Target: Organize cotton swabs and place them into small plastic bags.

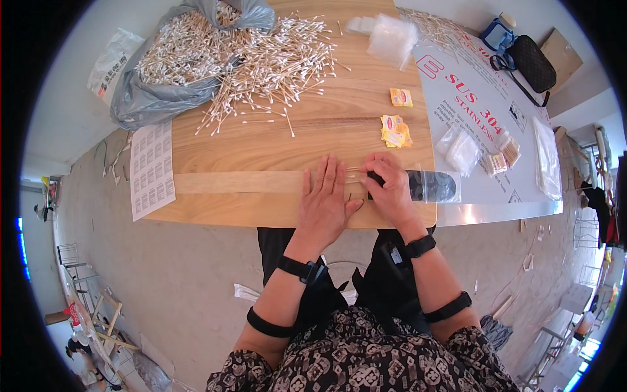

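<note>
My left hand (322,201) lies flat on the wooden table with its fingers stretched out. It rests on the right part of a long pale translucent strip (238,182). Close beside it, my right hand (392,191) is closed, fingertips pressed together over a black flat piece (416,185); what they pinch is hidden. A few cotton swabs (353,175) show in the gap between both hands. Clear plastic (453,187) covers the black piece's right end at the table edge.
A grey plastic bag (162,104) spills a heap of cotton swabs (277,62) at the far left. A printed sheet (152,171) hangs at the left edge. Yellow cards (394,132), clear bags (392,40) and bagged swabs (508,149) lie right, near a black purse (532,63).
</note>
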A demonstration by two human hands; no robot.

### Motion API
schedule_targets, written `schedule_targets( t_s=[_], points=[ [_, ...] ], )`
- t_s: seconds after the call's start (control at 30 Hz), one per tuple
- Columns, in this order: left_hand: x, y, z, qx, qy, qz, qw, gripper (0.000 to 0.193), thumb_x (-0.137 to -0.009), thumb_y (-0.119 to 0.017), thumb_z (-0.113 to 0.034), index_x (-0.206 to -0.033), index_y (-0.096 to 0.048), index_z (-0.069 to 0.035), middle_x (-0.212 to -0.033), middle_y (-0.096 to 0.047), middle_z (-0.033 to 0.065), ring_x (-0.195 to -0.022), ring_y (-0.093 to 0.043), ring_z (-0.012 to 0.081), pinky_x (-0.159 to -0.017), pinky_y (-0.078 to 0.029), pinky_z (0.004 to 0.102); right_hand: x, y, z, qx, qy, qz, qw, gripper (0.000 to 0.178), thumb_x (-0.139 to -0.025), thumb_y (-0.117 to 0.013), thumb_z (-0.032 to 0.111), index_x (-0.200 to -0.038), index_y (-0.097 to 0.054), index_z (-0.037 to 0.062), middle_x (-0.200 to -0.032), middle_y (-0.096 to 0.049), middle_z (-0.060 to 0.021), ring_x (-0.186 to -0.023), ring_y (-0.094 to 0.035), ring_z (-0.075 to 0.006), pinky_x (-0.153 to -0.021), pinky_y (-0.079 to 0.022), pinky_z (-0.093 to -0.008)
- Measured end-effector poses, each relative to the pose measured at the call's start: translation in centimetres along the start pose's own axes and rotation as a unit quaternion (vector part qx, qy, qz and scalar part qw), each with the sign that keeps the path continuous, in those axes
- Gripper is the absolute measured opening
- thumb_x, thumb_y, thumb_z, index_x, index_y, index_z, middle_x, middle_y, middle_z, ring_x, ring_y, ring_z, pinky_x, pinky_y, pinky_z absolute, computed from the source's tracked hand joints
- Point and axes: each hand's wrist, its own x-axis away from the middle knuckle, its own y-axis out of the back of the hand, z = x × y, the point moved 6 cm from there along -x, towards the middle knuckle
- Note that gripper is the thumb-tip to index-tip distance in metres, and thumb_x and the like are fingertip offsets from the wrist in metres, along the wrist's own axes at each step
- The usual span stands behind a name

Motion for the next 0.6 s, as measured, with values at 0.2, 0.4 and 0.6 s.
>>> schedule_targets(
  t_s=[0.2,0.4,0.6],
  points=[
    [-0.1,0.1,-0.1,0.000,-0.009,-0.010,1.000,0.078,-0.090,-0.058,-0.046,-0.147,-0.033,0.000,-0.156,-0.028,0.0182,-0.147,-0.022,0.0297,-0.118,-0.015,0.0498,0.7,0.3,1.3,0.036,0.040,0.002,0.999,0.015,-0.069,-0.070,-0.003,-0.080,-0.062,0.0029,-0.096,-0.059,-0.0103,-0.090,-0.057,-0.0313,-0.077,-0.049,-0.0383],
    [0.1,0.2,-0.4,0.002,-0.015,-0.026,1.000,0.077,-0.090,-0.060,-0.044,-0.147,-0.033,0.000,-0.156,-0.028,0.0182,-0.147,-0.023,0.0297,-0.119,-0.016,0.0474,1.5,0.4,1.9,0.043,0.070,-0.002,0.997,0.014,-0.068,-0.068,-0.004,-0.078,-0.060,0.0023,-0.094,-0.058,-0.0105,-0.089,-0.057,-0.0311,-0.075,-0.049,-0.0387],
    [0.2,0.4,-0.2,0.022,0.001,-0.024,0.999,0.074,-0.089,-0.062,-0.036,-0.145,-0.034,0.004,-0.154,-0.028,0.0219,-0.145,-0.024,0.0325,-0.118,-0.018,0.0464,1.8,-0.2,3.9,0.152,0.179,0.048,0.971,0.018,-0.065,-0.064,-0.001,-0.082,-0.058,-0.0001,-0.097,-0.057,-0.0124,-0.091,-0.056,-0.0319,-0.078,-0.050,-0.0390]
  ],
)
